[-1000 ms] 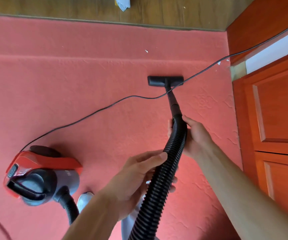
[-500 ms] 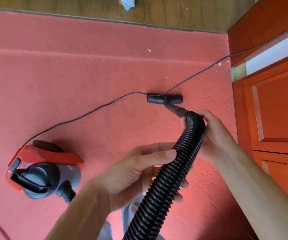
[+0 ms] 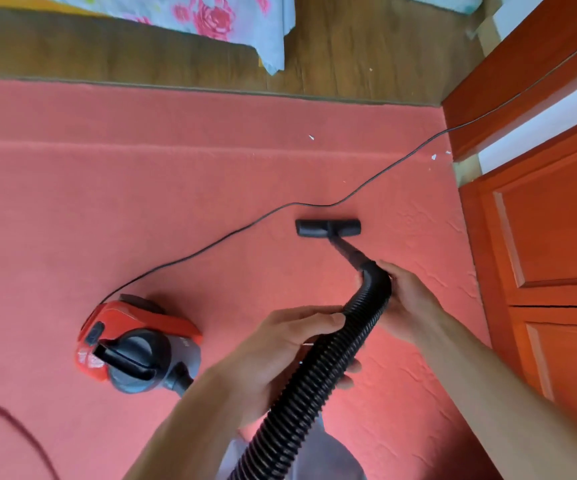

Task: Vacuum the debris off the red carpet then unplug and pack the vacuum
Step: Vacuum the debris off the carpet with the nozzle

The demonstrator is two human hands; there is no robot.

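On the red carpet (image 3: 107, 202), nozzle (image 3: 328, 228) is sitting mid-rug; left hand (image 3: 273, 358) & right hand (image 3: 412, 299) are curling fingers round the hose (image 3: 309, 375). Vacuuming step: next is needing a push to scraps (image 3: 311, 137) at 12 & 2 o'clock.

I see the left hand (image 3: 280, 351) gripping the hose (image 3: 321, 368) at lower centre, the right hand (image 3: 408, 299) holding its bend. The nozzle (image 3: 328, 227) lies on the red carpet (image 3: 72, 202) mid-frame; the vacuum (image 3: 134, 344) sits lower left, white scraps (image 3: 311, 137) above.
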